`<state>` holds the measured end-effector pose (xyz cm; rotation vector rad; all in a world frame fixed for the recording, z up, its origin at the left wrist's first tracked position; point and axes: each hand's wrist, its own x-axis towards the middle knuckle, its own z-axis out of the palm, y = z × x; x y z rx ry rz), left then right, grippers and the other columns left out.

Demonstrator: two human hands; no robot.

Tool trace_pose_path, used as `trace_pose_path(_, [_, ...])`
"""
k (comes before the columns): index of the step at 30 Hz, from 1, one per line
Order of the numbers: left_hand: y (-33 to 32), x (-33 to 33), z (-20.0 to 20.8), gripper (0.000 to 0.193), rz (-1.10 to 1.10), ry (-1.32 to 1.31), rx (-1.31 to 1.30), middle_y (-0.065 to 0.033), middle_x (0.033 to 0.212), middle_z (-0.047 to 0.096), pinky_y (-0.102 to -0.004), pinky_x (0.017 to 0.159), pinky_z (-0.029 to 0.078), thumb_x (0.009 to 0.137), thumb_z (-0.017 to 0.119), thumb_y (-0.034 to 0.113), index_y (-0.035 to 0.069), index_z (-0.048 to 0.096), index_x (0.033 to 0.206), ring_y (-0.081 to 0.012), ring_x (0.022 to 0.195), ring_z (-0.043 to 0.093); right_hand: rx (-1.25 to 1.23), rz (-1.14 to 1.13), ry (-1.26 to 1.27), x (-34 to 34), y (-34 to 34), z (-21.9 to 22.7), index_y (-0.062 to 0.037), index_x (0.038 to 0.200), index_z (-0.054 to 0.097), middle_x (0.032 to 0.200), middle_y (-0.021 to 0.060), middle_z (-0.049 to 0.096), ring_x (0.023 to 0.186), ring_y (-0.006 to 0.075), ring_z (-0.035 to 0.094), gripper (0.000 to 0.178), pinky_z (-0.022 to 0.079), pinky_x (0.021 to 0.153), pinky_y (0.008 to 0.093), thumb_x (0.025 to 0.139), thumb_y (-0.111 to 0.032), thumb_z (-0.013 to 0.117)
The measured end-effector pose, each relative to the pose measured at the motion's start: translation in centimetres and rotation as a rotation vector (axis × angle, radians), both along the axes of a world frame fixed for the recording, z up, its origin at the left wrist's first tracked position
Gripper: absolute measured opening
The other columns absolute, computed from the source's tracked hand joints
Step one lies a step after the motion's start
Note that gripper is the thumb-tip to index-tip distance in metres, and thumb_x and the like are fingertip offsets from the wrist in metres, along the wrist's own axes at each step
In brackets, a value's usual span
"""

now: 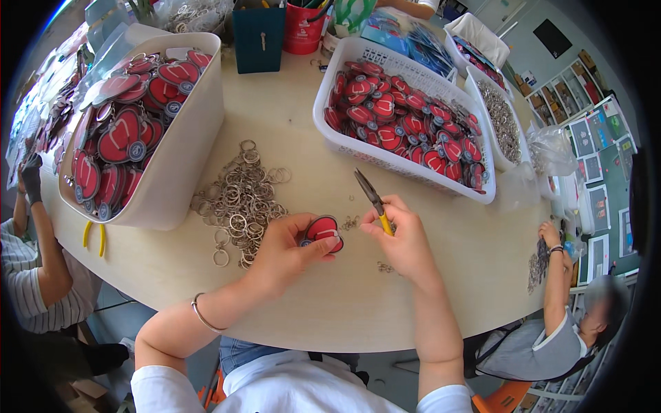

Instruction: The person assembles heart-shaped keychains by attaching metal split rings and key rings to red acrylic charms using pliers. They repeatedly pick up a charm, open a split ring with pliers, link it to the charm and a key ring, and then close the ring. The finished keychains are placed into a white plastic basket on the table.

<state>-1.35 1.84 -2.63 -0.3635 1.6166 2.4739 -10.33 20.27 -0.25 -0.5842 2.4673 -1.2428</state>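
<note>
My left hand (284,249) pinches a red, dark-edged keychain charm (321,227) between thumb and fingers. Across from it, my right hand (406,241) is closed round needle-nose pliers (374,196) with yellow handles, their tips pointing up and away from the charm. Between the hands lie a few small metal rings (350,223), and another little cluster of rings (384,267) sits below my right hand. A heap of key rings with short chains (241,203) spreads over the table just left of my left hand.
A white bin (212,89) of red charms stands left, with yellow-handled pliers (94,239) beside it. A white basket (406,172) of similar charms is at the far right. Behind are a dark green box (258,41) and red container (303,31). People work at both sides.
</note>
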Motion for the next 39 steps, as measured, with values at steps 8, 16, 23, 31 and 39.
trace_pose_path(8, [0.9, 0.8, 0.0, 0.019, 0.024, 0.081, -0.138, -0.0050, 0.087, 0.065, -0.0235, 0.071, 0.052, 0.084, 0.071, 0.004, -0.004, 0.062, 0.099, -0.0092, 0.079, 0.061, -0.220, 0.201, -0.202, 1.0, 0.1, 0.0, -0.0001, 0.088, 0.063, 0.101, 0.0051, 0.056, 0.093, 0.0172, 0.056, 0.016, 0.044, 0.085, 0.0299, 0.085, -0.015, 0.070])
trace_pose_path(16, [1.0, 1.0, 0.3, 0.019, 0.019, 0.212, -0.401, -0.0059, 0.084, 0.065, -0.0247, 0.069, 0.052, 0.082, 0.073, 0.004, -0.002, 0.063, 0.097, -0.0097, 0.076, 0.061, -0.232, 0.224, -0.256, 0.9, 0.2, 0.1, 0.0010, 0.089, 0.062, 0.099, 0.0057, 0.056, 0.090, 0.0169, 0.056, 0.019, 0.044, 0.082, 0.0296, 0.087, -0.016, 0.069])
trace_pose_path(23, [0.9, 1.0, 0.8, 0.016, 0.049, 0.398, -0.635, -0.0108, 0.085, 0.064, -0.0292, 0.061, 0.054, 0.079, 0.073, 0.001, -0.002, 0.063, 0.091, -0.0164, 0.073, 0.064, -0.259, 0.213, -0.274, 1.2, 0.1, 0.2, 0.0013, 0.088, 0.061, 0.096, 0.0066, 0.056, 0.087, 0.0182, 0.056, 0.014, 0.044, 0.080, 0.0304, 0.085, -0.011, 0.068])
trace_pose_path(31, [0.3, 0.6, 0.2, 0.024, 0.065, 0.835, -0.996, -0.0122, 0.087, 0.062, -0.0336, 0.057, 0.054, 0.065, 0.073, -0.005, -0.001, 0.063, 0.087, -0.0263, 0.070, 0.065, -0.134, 0.290, 0.255, 2.0, -0.1, 2.2, 0.0028, 0.078, 0.060, 0.097, 0.0117, 0.055, 0.086, 0.0278, 0.056, 0.012, 0.047, 0.075, 0.0345, 0.074, -0.004, 0.069])
trace_pose_path(39, [0.6, 0.6, 1.2, 0.026, 0.225, 0.952, -1.115, -0.0107, 0.081, 0.064, -0.0333, 0.052, 0.051, 0.061, 0.076, -0.002, -0.001, 0.066, 0.085, -0.0253, 0.067, 0.063, -0.346, 0.205, 0.552, 3.4, -0.7, 1.3, 0.0022, 0.072, 0.057, 0.096, 0.0119, 0.055, 0.078, 0.0269, 0.050, 0.015, 0.043, 0.065, 0.0366, 0.065, 0.003, 0.070])
